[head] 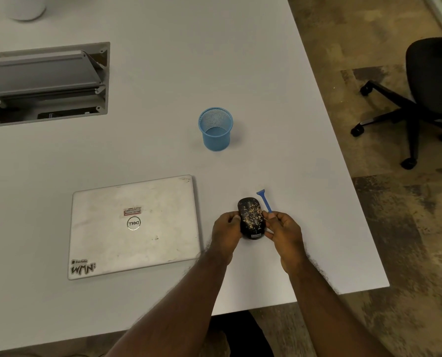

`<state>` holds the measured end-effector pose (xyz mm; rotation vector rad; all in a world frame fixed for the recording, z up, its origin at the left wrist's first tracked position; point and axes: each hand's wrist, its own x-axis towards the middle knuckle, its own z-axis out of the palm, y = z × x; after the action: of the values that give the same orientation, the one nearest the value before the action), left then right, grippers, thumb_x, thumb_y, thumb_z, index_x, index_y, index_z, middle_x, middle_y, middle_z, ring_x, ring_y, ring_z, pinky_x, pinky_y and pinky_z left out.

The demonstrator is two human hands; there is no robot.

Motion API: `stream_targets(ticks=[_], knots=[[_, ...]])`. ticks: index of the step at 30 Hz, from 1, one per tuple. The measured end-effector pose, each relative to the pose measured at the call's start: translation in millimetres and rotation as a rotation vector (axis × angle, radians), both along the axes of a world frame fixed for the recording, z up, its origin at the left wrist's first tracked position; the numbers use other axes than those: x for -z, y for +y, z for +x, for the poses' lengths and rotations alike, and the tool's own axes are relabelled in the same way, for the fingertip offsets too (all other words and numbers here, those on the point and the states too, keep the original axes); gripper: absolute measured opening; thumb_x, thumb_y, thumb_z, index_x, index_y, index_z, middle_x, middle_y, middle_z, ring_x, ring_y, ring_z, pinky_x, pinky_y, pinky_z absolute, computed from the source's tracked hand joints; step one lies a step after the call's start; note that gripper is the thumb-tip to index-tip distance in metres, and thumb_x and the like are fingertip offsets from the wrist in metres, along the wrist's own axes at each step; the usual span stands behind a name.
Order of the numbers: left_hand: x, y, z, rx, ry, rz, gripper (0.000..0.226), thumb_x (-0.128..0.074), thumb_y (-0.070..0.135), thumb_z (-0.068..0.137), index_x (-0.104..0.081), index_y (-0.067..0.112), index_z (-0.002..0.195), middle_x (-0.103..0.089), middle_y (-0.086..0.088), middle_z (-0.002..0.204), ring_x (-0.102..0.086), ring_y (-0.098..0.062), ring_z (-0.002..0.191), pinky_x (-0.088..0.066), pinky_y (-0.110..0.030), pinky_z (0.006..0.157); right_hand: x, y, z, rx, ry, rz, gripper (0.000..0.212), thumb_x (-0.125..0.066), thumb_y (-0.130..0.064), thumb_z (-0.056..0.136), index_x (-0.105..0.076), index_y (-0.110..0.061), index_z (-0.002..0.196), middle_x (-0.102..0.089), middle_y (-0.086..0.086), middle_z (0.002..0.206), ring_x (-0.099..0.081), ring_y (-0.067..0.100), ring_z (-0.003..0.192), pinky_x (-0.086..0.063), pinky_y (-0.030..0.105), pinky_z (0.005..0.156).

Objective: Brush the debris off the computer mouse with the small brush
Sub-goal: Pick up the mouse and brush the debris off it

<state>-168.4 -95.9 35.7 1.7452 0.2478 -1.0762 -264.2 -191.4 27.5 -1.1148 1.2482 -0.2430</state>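
A black computer mouse (250, 217) speckled with pale tan debris rests on the white table near its front right part. My left hand (226, 230) grips the mouse along its left side. My right hand (283, 229) pinches the handle of a small blue brush (263, 199) just right of the mouse. The brush points away from me, its flat head above the table beyond the mouse's right shoulder, not touching the mouse.
A shut white laptop (135, 226) lies left of the mouse. A blue mesh cup (215, 128) stands behind it. An open cable hatch (45, 83) sits far left. The table's right edge (356, 202) runs close by, with a black office chair (420, 99) beyond.
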Motion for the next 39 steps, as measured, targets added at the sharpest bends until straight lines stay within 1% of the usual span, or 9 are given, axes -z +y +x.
stream_targets(ticks=[5,8,12,14,20,26,30,35,39], knots=[[3,5,-3,-0.065,0.101,-0.109,0.025,-0.047,0.013,0.098,-0.060,0.003,0.117,-0.066,-0.019,0.115,-0.063,-0.033,0.110,-0.053,-0.048,0.095,-3,5,-6,0.005,-0.004,-0.030,0.022,-0.054,-0.017,0.102,-0.065,-0.005,0.117,-0.071,0.012,0.113,-0.070,0.025,0.103,-0.058,0.031,0.081],[0,7,-4,-0.064,0.172,-0.192,0.026,-0.045,0.009,0.099,-0.056,0.000,0.120,-0.063,-0.021,0.120,-0.062,-0.033,0.111,-0.053,-0.046,0.095,-10,7,-13,0.025,-0.015,-0.045,0.019,-0.054,-0.017,0.102,-0.066,-0.008,0.113,-0.071,0.011,0.111,-0.070,0.023,0.102,-0.058,0.030,0.079],[-12,11,-8,-0.039,0.259,-0.292,0.017,-0.044,0.010,0.100,-0.059,0.011,0.109,-0.067,-0.012,0.109,-0.066,-0.023,0.098,-0.058,-0.029,0.073,-26,11,-25,0.067,-0.040,-0.045,0.015,-0.056,-0.017,0.101,-0.067,-0.011,0.110,-0.071,0.009,0.111,-0.069,0.021,0.103,-0.058,0.028,0.078],[-19,13,-10,-0.021,0.320,-0.318,0.017,-0.046,0.012,0.099,-0.057,0.012,0.112,-0.068,-0.012,0.109,-0.067,-0.025,0.099,-0.059,-0.032,0.073,-38,16,-33,0.084,-0.050,-0.051,0.013,-0.056,-0.017,0.101,-0.067,-0.014,0.107,-0.071,0.008,0.112,-0.069,0.021,0.104,-0.058,0.031,0.081],[-54,23,-19,0.087,0.485,-0.379,0.029,-0.050,0.016,0.098,-0.058,0.010,0.125,-0.064,-0.018,0.121,-0.063,-0.034,0.111,-0.057,-0.051,0.085,-82,41,-63,0.181,-0.066,-0.089,0.011,-0.055,-0.020,0.101,-0.066,-0.021,0.100,-0.073,0.003,0.111,-0.070,0.018,0.103,-0.058,0.033,0.080],[-99,37,-36,0.235,0.557,-0.459,0.029,-0.047,0.014,0.099,-0.058,0.006,0.125,-0.065,-0.019,0.120,-0.062,-0.035,0.111,-0.057,-0.050,0.086,-131,75,-99,0.313,-0.095,-0.169,0.013,-0.054,-0.018,0.101,-0.066,-0.015,0.106,-0.074,-0.002,0.112,-0.071,0.015,0.104,-0.057,0.032,0.081],[-124,46,-50,0.366,0.579,-0.491,0.034,-0.045,0.012,0.099,-0.055,0.003,0.130,-0.061,-0.020,0.127,-0.062,-0.034,0.108,-0.052,-0.053,0.092,-161,107,-129,0.412,-0.088,-0.278,0.013,-0.054,-0.020,0.101,-0.066,-0.018,0.106,-0.078,-0.007,0.105,-0.075,0.009,0.094,-0.056,0.029,0.075],[-141,58,-72,0.478,0.586,-0.492,0.031,-0.046,0.013,0.098,-0.056,0.002,0.126,-0.065,-0.017,0.113,-0.065,-0.031,0.095,-0.049,-0.057,0.092,-187,160,-167,0.496,-0.047,-0.374,0.012,-0.057,-0.013,0.099,-0.068,-0.015,0.103,-0.081,-0.004,0.093,-0.076,0.013,0.081,-0.057,0.027,0.066],[-144,69,-91,0.536,0.609,-0.458,0.037,-0.043,0.014,0.099,-0.050,-0.002,0.133,-0.057,-0.024,0.130,-0.059,-0.040,0.110,-0.040,-0.064,0.102,-190,204,-190,0.535,-0.024,-0.400,0.011,-0.059,-0.008,0.097,-0.068,-0.013,0.099,-0.081,-0.003,0.088,-0.073,0.010,0.067,-0.056,0.019,0.058]])
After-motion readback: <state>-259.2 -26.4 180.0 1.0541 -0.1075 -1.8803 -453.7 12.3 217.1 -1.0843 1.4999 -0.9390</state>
